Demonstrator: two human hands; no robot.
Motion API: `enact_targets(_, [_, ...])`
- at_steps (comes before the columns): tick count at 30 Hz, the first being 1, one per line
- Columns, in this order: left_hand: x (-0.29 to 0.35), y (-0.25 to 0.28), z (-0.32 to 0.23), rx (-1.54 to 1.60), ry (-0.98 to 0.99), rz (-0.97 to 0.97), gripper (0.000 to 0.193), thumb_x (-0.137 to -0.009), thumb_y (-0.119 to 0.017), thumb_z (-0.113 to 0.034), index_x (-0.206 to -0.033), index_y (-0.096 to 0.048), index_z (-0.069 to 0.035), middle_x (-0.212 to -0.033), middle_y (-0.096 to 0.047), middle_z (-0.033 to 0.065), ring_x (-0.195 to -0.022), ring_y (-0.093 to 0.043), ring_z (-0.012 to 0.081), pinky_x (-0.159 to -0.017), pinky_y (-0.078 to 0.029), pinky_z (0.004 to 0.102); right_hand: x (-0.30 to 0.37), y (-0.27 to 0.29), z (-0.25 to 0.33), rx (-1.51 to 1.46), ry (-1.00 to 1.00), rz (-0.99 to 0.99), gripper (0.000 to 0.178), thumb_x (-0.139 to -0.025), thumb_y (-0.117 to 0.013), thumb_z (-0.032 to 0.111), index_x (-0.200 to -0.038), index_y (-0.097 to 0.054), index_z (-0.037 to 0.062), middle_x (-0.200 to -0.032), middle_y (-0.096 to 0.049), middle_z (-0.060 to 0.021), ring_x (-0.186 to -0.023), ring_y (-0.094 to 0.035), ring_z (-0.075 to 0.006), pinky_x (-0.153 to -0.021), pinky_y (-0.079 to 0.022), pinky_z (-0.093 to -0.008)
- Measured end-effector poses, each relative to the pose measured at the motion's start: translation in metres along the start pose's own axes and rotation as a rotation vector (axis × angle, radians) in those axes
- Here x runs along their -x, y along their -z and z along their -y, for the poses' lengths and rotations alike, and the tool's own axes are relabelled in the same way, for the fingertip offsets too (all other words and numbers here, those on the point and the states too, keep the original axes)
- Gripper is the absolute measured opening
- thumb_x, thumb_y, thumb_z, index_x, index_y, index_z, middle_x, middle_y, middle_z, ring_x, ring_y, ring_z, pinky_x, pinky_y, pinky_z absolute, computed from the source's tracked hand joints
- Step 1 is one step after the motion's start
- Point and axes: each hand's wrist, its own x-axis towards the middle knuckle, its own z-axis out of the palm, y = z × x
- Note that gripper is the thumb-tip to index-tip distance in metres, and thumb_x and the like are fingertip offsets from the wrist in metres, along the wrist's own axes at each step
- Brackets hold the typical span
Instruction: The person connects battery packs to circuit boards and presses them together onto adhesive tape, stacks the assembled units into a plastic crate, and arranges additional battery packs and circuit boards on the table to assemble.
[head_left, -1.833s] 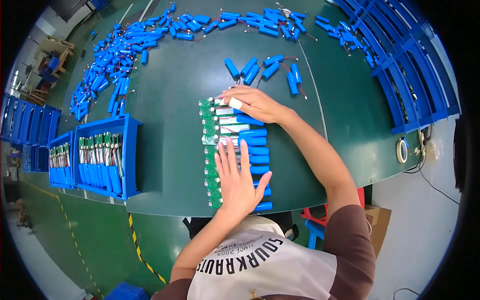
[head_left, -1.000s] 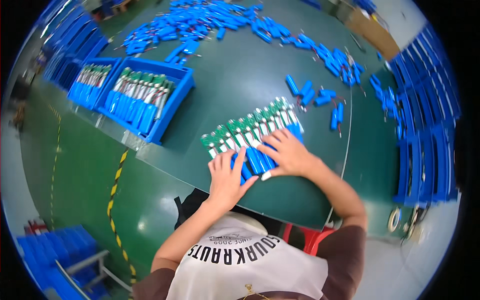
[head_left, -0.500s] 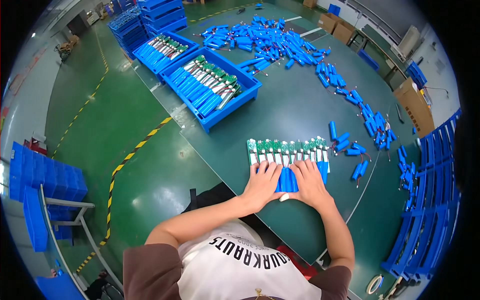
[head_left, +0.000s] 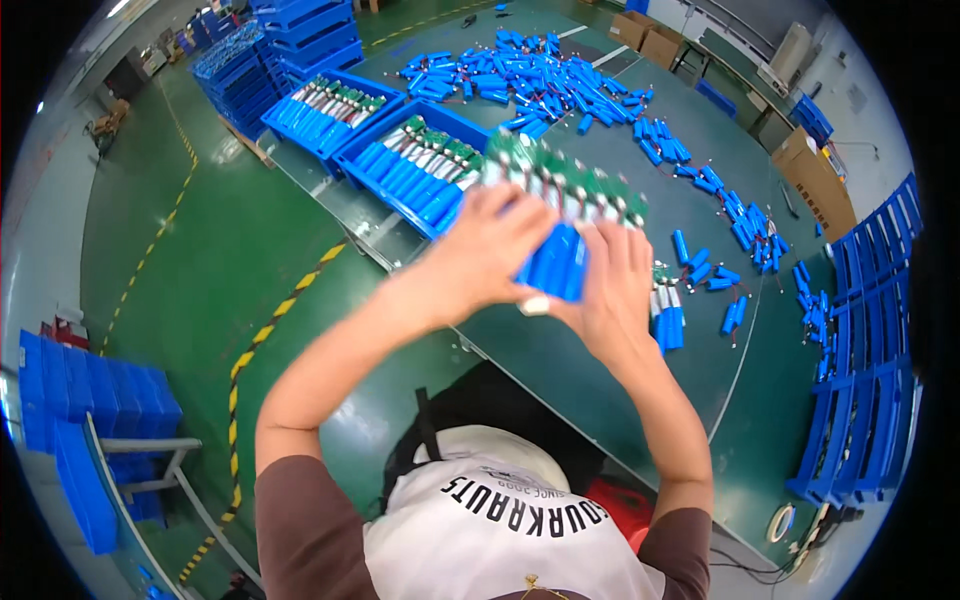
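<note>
Between both hands I lift a row of several blue battery packs [head_left: 555, 262] topped with white strips and green circuit boards, tilted above the table. My left hand [head_left: 490, 245] closes on the row's left side, and my right hand [head_left: 612, 285] presses in from the right, thumbs low on the near side. The row partly hides a blue bin [head_left: 452, 125] of similar packs just beyond my left hand. Beside my right wrist, a few more board-topped packs [head_left: 668, 318] lie on the green table [head_left: 560, 375].
A second filled blue bin [head_left: 375, 88] adjoins the first, with stacked crates [head_left: 310, 40] behind. Loose blue cells [head_left: 530, 75] are heaped at the far side and trail down the right. Blue racks [head_left: 865, 350] line the right edge; a tape roll [head_left: 781, 523] sits lower right.
Both hands have raised the row of battery packs off the table and carried it forward and slightly left, toward the nearer bin. A few packs stayed behind on the table.
</note>
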Motion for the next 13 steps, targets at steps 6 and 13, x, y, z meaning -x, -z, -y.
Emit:
enact_targets(6, [0.018,0.072,0.153,0.076,-0.001,0.162,0.082,-0.062,-0.087,-0.018,-0.137,-0.056,-0.006,-0.132,-0.053,0.0100,-0.129,-0.042,0.0338,-0.114,-0.033,0.0465,-0.109,-0.095,0.072,-0.006,-0.151,-0.100,0.090,-0.060,-0.086,0.056,-0.124,-0.055,0.0006,-0.111,-0.054,-0.0119,-0.105,-0.050,-0.0318,-0.088,-0.041,-0.0436])
enact_targets(13, [0.057,0.018,0.270,0.262,-0.054,0.284,0.084,-0.065,-0.089,-0.026,-0.139,-0.056,-0.008,-0.138,-0.053,0.0102,-0.129,-0.044,0.0334,-0.116,-0.030,0.0466,-0.139,-0.186,0.096,0.090,-0.310,0.166,0.096,-0.066,-0.083,0.062,-0.131,-0.056,-0.0029,-0.120,-0.055,-0.0143,-0.114,-0.050,-0.0309,-0.091,-0.043,-0.0458])
